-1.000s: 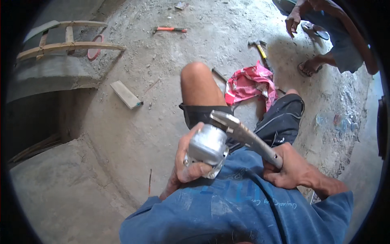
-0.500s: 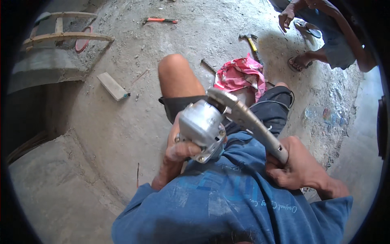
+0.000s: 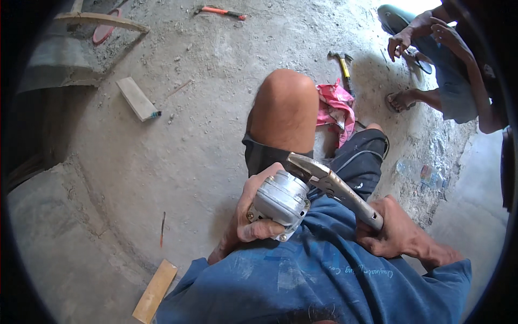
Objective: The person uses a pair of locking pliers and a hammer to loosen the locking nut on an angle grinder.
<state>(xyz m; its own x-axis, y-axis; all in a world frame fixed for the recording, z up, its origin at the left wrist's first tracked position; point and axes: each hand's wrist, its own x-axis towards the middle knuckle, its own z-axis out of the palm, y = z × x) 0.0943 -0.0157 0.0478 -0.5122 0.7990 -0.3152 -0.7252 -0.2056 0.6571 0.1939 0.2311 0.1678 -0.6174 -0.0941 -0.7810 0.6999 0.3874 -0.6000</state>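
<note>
A silver angle grinder head (image 3: 281,201) with screws at its flange sits in front of my shirt. My left hand (image 3: 245,213) is wrapped round it, thumb on the near side and fingers on the far side. The grinder's lower part is hidden behind the hand and flange. In my right hand (image 3: 391,229), closed round the handle end, is a pair of worn metal locking pliers (image 3: 348,194). Their jaws meet the top of the grinder head; whether they grip the spindle I cannot tell.
Beyond my bent left knee (image 3: 286,108) lie a pink cloth (image 3: 335,102) and a yellow-handled hammer (image 3: 344,67). An orange-handled tool (image 3: 221,11) is farther off. A wooden block (image 3: 137,100) and a board (image 3: 155,291) lie left. Another person (image 3: 456,81) is at the far right.
My left knee now stands farther right in view, covering part of the pink cloth and the dark rod beside it. The grinder head has shifted lower and right, with the pliers still against it.
</note>
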